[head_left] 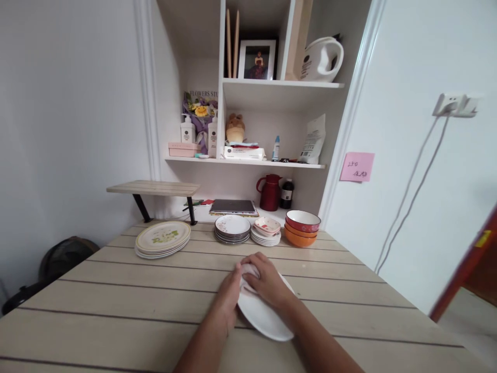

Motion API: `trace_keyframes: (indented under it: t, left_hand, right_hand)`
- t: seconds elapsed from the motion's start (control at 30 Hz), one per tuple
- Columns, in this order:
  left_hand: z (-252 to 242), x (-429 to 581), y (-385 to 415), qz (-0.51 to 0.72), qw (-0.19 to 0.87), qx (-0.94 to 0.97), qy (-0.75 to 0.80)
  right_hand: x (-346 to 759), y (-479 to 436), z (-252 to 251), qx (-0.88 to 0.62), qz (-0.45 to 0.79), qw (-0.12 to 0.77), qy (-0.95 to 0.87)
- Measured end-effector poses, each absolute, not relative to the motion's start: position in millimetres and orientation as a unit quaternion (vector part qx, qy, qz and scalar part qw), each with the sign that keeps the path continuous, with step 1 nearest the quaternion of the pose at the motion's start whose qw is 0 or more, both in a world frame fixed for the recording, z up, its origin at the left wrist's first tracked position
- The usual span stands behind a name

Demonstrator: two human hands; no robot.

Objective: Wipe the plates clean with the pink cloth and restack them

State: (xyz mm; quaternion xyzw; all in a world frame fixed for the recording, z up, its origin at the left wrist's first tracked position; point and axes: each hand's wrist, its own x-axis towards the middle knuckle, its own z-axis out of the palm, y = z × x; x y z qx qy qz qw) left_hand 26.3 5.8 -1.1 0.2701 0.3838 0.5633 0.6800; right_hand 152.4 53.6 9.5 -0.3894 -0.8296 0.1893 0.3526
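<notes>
Fingers (261,260) hold cloth (249,269) on plate (267,320), long axis slanting toward near right.

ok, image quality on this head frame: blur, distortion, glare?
Head view: wide-angle stretch, the red door frame leaning and blurred at right; head view: lighting mostly diffuse, no harsh glare on the white plate, upper-left shelf compartment dimmer; head view: handwriting on the pink note soft.

Behind a round white plate (264,317)
On the slatted beige table (116,303), round cream plates (163,237) are stacked left, round red-and-orange bowls (302,233) right.
</notes>
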Motion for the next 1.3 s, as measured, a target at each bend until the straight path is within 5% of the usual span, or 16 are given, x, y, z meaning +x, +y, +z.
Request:
trace_keyframes:
  t: [0.27, 0.93, 1.17, 1.3]
  left_hand:
    - [-2, 22, 4, 0.575, 0.675, 0.242, 0.394]
    - [3, 25, 7, 0.669, 0.677, 0.037, 0.306]
    - [-1, 23, 8, 0.634, 0.724, 0.079, 0.259]
    - [1, 19, 8, 0.621, 0.728, 0.071, 0.283]
  right_hand:
    - [188, 75, -4, -0.536, 0.139, 0.296, -0.779]
    - [169, 52, 3, -0.405, 0.152, 0.256, -0.865]
    - [153, 33, 14, -0.280, 0.282, 0.315, -0.862]
    - [168, 50, 15, -0.347, 0.310, 0.480, -0.744]
